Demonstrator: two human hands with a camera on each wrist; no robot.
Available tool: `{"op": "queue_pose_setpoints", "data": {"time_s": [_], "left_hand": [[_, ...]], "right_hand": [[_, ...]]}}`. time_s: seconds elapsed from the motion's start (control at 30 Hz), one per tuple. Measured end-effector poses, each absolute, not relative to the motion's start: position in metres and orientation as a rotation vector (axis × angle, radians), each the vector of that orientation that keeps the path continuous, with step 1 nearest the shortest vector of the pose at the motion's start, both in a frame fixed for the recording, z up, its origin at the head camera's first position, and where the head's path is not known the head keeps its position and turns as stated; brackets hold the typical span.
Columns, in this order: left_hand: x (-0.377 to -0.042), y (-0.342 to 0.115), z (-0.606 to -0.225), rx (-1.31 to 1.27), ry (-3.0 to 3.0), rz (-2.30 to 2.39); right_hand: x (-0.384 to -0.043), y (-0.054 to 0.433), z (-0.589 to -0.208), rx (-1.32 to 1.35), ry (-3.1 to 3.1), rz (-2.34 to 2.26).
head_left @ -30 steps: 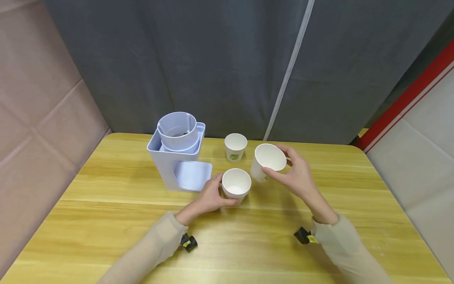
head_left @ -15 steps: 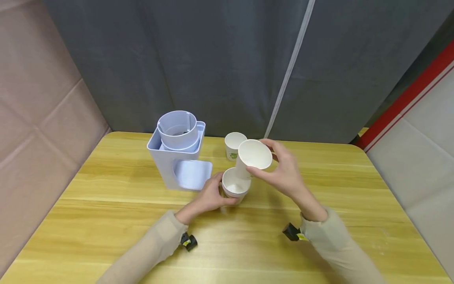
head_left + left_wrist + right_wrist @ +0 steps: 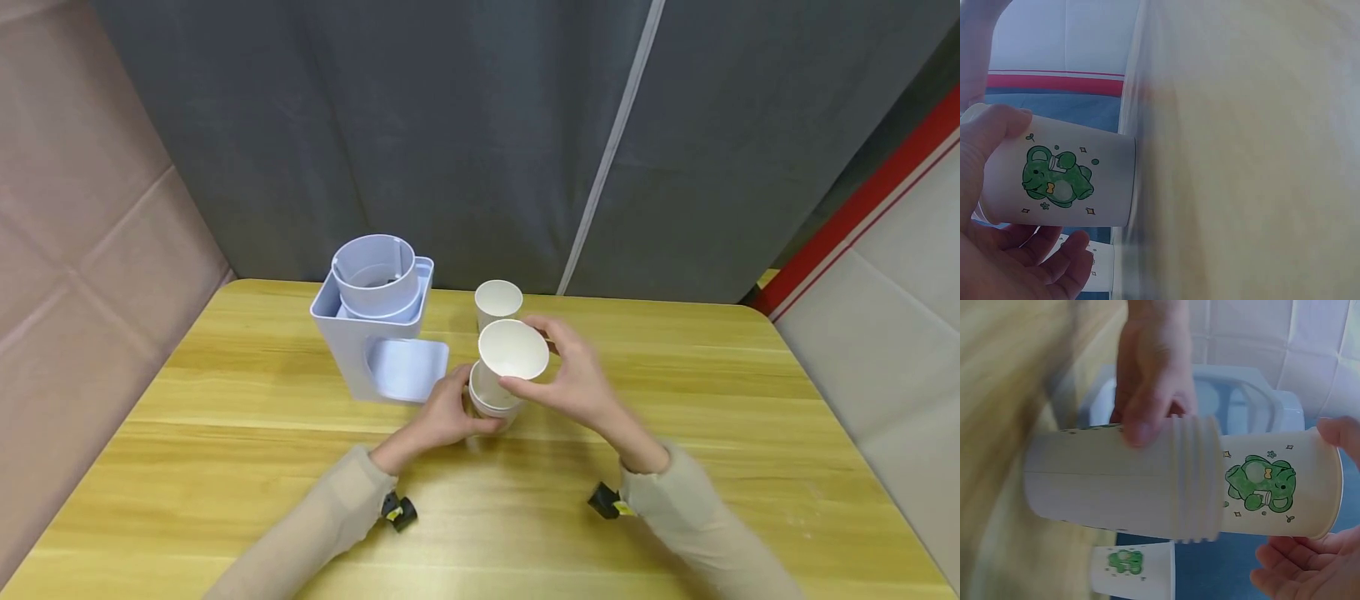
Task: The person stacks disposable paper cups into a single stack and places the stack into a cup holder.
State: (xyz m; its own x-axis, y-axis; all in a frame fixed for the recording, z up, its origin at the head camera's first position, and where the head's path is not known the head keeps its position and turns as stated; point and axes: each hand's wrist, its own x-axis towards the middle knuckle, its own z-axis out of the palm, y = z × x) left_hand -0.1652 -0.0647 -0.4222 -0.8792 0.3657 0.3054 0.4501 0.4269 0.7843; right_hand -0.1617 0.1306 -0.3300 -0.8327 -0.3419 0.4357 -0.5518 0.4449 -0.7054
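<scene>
1. I've L hand (image 3: 444,408) gripping the cup stack (image 3: 1104,481), which stands upright on the surface (image 3: 712,375).
2. My R hand (image 3: 573,387) holds the top cup (image 3: 513,354) near its rim, thumb one side, fingers opp.; lower end's inside the stack's mouth, afaict.
3. Rear cup (image 3: 498,298) stands just behind, untouched.
4. I see lt-blue box (image 3: 341,354) to the L, w/ round tub (image 3: 378,297) in its top.

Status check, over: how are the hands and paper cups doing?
Left hand gripping paper cup stack. Right hand holding another cup, partway into the stack. Nothing visibly blocking it.
</scene>
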Motion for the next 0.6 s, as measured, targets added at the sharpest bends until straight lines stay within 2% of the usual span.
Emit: {"op": "queue_pose_setpoints", "data": {"time_s": [0.6], "left_hand": [[-0.164,-0.064,-0.42,-0.715,-2.597,-1.545]], "right_hand": [[-0.163,0.127,-0.365,0.862,-2.541,1.302]]}}
